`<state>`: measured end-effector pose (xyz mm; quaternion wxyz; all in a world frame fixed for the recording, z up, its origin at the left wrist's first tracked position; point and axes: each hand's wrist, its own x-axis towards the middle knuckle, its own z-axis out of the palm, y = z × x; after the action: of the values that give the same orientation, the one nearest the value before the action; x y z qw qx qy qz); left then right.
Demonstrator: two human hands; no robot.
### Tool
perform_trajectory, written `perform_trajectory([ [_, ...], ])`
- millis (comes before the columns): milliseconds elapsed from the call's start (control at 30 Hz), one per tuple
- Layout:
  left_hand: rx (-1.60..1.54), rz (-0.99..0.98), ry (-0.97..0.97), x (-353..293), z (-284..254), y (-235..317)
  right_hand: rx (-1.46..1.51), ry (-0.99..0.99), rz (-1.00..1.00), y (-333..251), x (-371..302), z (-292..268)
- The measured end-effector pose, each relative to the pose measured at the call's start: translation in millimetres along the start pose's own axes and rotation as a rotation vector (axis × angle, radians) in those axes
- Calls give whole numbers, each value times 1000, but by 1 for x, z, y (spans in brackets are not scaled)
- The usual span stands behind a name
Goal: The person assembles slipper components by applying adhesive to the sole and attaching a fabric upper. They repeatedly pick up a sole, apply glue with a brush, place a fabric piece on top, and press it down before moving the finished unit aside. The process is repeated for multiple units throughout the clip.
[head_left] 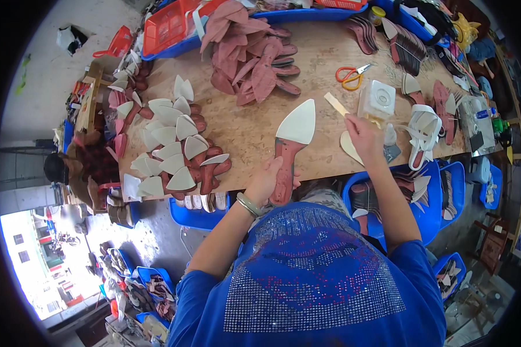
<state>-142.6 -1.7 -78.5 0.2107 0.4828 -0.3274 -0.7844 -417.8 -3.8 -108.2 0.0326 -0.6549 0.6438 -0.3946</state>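
My left hand (264, 180) is closed around the reddish-brown heel part of a shoe insole (286, 168), held up near the table's front edge. Its pointed white toe piece (298, 121) faces away from me. In my right hand (364, 136) is a flat pale brush or stick (336, 104); its tip points up and left. Just beyond that hand stands a translucent plastic container (379, 98). A cream oval piece (350, 147) lies partly under my right wrist.
Insoles with white toes (176, 139) are heaped at the left, reddish pieces (243, 55) at the back. Orange-handled scissors (351, 76) lie right of the middle. A white sandal (424, 130) sits at the right. Blue bins (431, 222) stand below the edge. Another person (92, 168) is far left.
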Motion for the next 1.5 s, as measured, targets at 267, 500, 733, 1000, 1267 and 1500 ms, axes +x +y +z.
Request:
perform_trajectory([
  [267,-33,60,1,-16,-17,-3,67,-137,-290,-67,0,22],
  [500,-109,84,97,-29,-38,2,115,-64,-2,-60,10,12],
  [733,-135,129,120,-56,-63,6,-63,-178,71,-52,-13,38],
  [1000,-343,406,343,-86,-140,-35,352,-164,424,-58,-15,40],
  [1267,-60,617,1001,-154,-276,-53,511,-149,492,-48,-30,63],
  [1500,77,522,1237,-145,-380,-108,490,-199,559,-79,-27,69],
])
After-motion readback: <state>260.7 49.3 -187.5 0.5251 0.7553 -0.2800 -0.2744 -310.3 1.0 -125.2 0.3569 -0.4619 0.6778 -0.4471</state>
